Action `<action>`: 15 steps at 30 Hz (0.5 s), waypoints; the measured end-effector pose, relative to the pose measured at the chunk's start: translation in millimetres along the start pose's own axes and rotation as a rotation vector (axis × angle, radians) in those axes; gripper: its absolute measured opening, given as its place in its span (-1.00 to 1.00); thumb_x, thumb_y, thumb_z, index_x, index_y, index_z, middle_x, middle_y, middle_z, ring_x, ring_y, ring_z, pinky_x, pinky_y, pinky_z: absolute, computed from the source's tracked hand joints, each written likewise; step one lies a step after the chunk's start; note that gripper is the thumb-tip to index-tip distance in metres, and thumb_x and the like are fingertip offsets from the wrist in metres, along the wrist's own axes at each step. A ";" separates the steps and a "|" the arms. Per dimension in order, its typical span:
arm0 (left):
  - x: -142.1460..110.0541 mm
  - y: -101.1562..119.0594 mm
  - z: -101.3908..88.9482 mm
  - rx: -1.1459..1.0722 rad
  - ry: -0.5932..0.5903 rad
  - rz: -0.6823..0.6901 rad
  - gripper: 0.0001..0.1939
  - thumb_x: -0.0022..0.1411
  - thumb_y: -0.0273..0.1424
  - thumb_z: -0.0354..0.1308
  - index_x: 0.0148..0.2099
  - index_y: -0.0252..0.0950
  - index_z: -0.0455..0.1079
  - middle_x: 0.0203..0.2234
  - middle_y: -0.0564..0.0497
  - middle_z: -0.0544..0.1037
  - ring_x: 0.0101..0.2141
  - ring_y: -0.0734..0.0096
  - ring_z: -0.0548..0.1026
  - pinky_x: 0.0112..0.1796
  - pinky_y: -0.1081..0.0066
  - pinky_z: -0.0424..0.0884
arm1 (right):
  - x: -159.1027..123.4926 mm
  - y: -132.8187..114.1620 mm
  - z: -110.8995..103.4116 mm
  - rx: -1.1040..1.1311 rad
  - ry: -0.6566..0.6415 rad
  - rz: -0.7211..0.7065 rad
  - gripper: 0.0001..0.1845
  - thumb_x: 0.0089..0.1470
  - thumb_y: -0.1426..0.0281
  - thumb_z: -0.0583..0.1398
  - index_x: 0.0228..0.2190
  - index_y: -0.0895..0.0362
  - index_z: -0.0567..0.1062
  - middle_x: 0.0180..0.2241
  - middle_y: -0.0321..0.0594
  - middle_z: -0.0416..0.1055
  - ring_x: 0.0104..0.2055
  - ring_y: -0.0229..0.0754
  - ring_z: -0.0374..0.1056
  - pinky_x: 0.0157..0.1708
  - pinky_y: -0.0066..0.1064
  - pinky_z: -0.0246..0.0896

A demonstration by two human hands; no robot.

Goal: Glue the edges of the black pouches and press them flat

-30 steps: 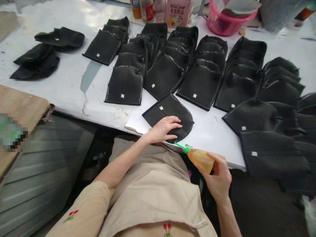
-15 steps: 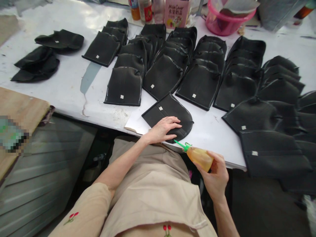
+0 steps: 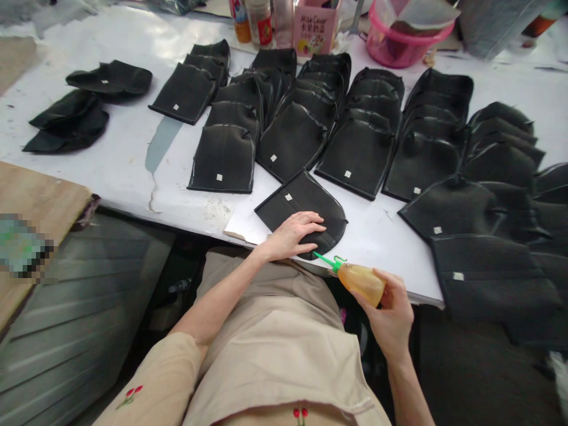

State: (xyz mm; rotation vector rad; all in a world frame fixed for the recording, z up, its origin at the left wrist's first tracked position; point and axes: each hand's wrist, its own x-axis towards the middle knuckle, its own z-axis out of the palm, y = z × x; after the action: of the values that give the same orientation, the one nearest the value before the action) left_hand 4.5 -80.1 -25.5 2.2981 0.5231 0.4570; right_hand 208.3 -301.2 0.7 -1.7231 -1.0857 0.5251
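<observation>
My left hand (image 3: 293, 235) lies flat, fingers stretched out, on a black fabric piece (image 3: 310, 204) at the near edge of the white table (image 3: 124, 160). That piece has a rounded end and a small white tag. My right hand (image 3: 390, 310) is wrapped round a small squeeze bottle (image 3: 361, 283) of amber liquid. Its green nozzle points left and touches the rounded near edge of the black piece, just right of my left hand.
Several rows of overlapping black pieces (image 3: 359, 154) cover the table behind and to the right. More lie at the far left (image 3: 71, 118). Bottles (image 3: 260, 21), a pink carton (image 3: 315, 26) and a pink basin (image 3: 402, 38) stand at the back. A wooden board (image 3: 35, 201) sits at left.
Both hands have stayed nearly in place. The view has shifted slightly, and the bottle's nozzle remains at the piece's near edge.
</observation>
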 end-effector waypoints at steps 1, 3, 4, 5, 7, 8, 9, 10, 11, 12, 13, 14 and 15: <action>0.0 -0.2 0.2 0.000 -0.001 -0.001 -0.57 0.30 -0.36 0.26 0.21 -0.19 0.44 0.21 -0.15 0.45 0.29 0.09 0.32 0.28 0.03 0.25 | 0.1 -0.4 0.1 0.001 -0.008 0.008 -0.48 -0.02 0.30 0.49 -0.02 0.03 0.52 -0.08 -0.15 0.44 -0.05 0.00 0.44 -0.16 -0.22 0.46; 0.0 -0.8 0.2 -0.002 0.001 0.001 -0.57 0.31 -0.36 0.26 0.20 -0.19 0.44 0.21 -0.15 0.45 0.29 0.09 0.32 0.28 0.02 0.25 | 0.9 -1.3 -1.7 0.015 -0.023 0.041 -0.48 -0.04 0.29 0.50 -0.04 0.02 0.53 -0.08 -0.15 0.45 -0.05 -0.01 0.44 -0.15 -0.22 0.46; 0.0 -1.2 0.0 -0.004 0.003 0.002 -0.58 0.31 -0.36 0.26 0.20 -0.19 0.44 0.21 -0.14 0.46 0.29 0.09 0.32 0.28 0.02 0.26 | 1.5 -1.6 -3.6 0.029 -0.033 0.073 -0.48 -0.06 0.28 0.50 -0.05 0.02 0.54 -0.08 -0.16 0.45 -0.06 -0.01 0.45 -0.14 -0.22 0.46; -0.1 -1.6 -0.2 -0.005 0.006 0.002 -0.58 0.31 -0.36 0.26 0.20 -0.19 0.44 0.21 -0.14 0.46 0.29 0.10 0.32 0.28 0.02 0.26 | 2.3 -1.8 -5.9 0.050 -0.042 0.117 -0.47 -0.08 0.27 0.51 -0.06 0.02 0.54 -0.07 -0.16 0.46 -0.07 -0.02 0.45 -0.14 -0.22 0.47; -0.4 -1.5 -0.4 0.000 0.010 -0.003 -0.59 0.31 -0.36 0.26 0.20 -0.20 0.44 0.20 -0.13 0.46 0.28 0.11 0.32 0.28 0.04 0.26 | 4.0 -1.5 -11.4 0.107 -0.038 0.227 -0.42 -0.14 0.26 0.53 -0.06 0.02 0.55 -0.08 -0.18 0.48 -0.11 -0.04 0.47 -0.14 -0.24 0.47; -0.6 -0.5 0.0 0.009 0.012 -0.008 -0.59 0.31 -0.36 0.27 0.19 -0.20 0.44 0.20 -0.13 0.47 0.28 0.11 0.33 0.28 0.05 0.26 | 5.0 -1.1 -14.1 0.145 -0.016 0.286 -0.40 -0.16 0.25 0.54 -0.06 0.02 0.55 -0.10 -0.19 0.50 -0.13 -0.05 0.47 -0.17 -0.26 0.47; -0.6 1.4 0.7 0.026 0.016 -0.015 -0.59 0.31 -0.35 0.27 0.19 -0.21 0.44 0.20 -0.12 0.47 0.28 0.12 0.33 0.28 0.07 0.26 | 5.9 -0.5 -16.8 0.191 0.018 0.345 -0.39 -0.18 0.25 0.54 -0.06 0.02 0.55 -0.13 -0.20 0.51 -0.16 -0.07 0.47 -0.22 -0.30 0.47; -0.4 4.5 2.1 0.052 0.022 -0.026 -0.60 0.31 -0.35 0.27 0.18 -0.22 0.44 0.20 -0.12 0.47 0.27 0.13 0.33 0.27 0.09 0.26 | 6.9 0.1 -19.2 0.246 0.059 0.402 -0.37 -0.19 0.24 0.54 -0.06 0.03 0.55 -0.15 -0.21 0.51 -0.20 -0.09 0.46 -0.30 -0.35 0.45; 0.5 8.9 4.2 0.088 0.030 -0.044 -0.60 0.32 -0.35 0.26 0.18 -0.23 0.43 0.20 -0.12 0.46 0.27 0.13 0.33 0.27 0.11 0.26 | 7.9 0.6 -21.4 0.309 0.099 0.451 -0.36 -0.20 0.23 0.54 -0.05 0.03 0.54 -0.18 -0.21 0.51 -0.24 -0.11 0.45 -0.37 -0.39 0.42; 2.1 14.6 7.0 0.136 0.039 -0.067 -0.60 0.32 -0.34 0.26 0.18 -0.24 0.43 0.20 -0.12 0.46 0.26 0.13 0.33 0.26 0.12 0.26 | 9.0 1.0 -23.3 0.377 0.131 0.491 -0.36 -0.19 0.21 0.54 -0.05 0.04 0.53 -0.20 -0.21 0.51 -0.28 -0.13 0.44 -0.45 -0.43 0.38; 4.5 21.2 10.3 0.195 0.048 -0.098 -0.60 0.33 -0.33 0.25 0.18 -0.26 0.42 0.20 -0.13 0.45 0.25 0.11 0.33 0.25 0.12 0.27 | 10.3 1.3 -25.0 0.442 0.150 0.519 -0.35 -0.18 0.18 0.53 -0.04 0.04 0.52 -0.20 -0.20 0.50 -0.32 -0.14 0.44 -0.50 -0.44 0.34; 7.9 28.5 13.9 0.260 0.053 -0.135 -0.60 0.34 -0.32 0.24 0.18 -0.27 0.42 0.20 -0.15 0.45 0.24 0.08 0.33 0.22 0.10 0.28 | 11.6 1.4 -26.6 0.494 0.162 0.530 -0.35 -0.16 0.15 0.51 -0.04 0.05 0.51 -0.19 -0.18 0.50 -0.33 -0.13 0.44 -0.52 -0.44 0.32; 12.1 35.9 17.6 0.327 0.055 -0.174 -0.61 0.34 -0.30 0.23 0.17 -0.29 0.42 0.20 -0.18 0.44 0.22 0.04 0.34 0.19 0.08 0.30 | 13.0 1.5 -28.0 0.527 0.171 0.523 -0.36 -0.13 0.12 0.50 -0.03 0.05 0.50 -0.17 -0.15 0.50 -0.34 -0.12 0.45 -0.53 -0.43 0.33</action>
State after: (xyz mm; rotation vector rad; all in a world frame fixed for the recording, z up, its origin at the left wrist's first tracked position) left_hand 31.3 -107.8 -9.5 2.5251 0.8726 0.3710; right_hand 236.6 -304.5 12.8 -1.5266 -0.3151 0.8808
